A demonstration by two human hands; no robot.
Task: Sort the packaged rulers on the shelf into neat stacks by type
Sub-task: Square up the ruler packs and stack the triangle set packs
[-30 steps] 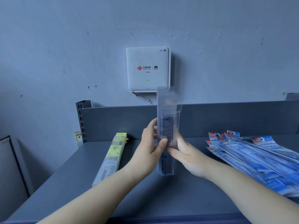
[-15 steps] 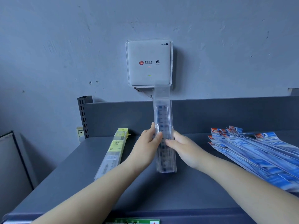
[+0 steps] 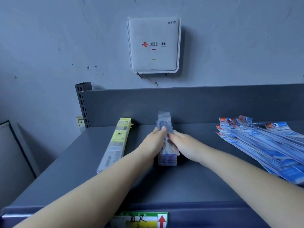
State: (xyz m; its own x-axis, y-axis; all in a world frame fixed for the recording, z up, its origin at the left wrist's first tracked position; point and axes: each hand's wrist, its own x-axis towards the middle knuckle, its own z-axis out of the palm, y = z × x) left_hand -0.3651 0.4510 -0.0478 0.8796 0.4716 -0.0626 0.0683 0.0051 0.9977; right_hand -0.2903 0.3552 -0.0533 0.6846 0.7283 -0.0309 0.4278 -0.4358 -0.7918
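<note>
Grey metal shelf with a raised back panel, set against a scuffed wall carrying a white router. At right, a loose fan of blue-packaged rulers, not squared. At left, a neat stack of yellow-labelled rulers, long axis running away from the viewer. At centre, the clear-sleeved blue rulers lie the same way, stacked on the shelf. The left hand and right hand flank this stack, fingers curled against its long edges, equally near, probably squaring it. A shelf label marks the front lip.
</note>
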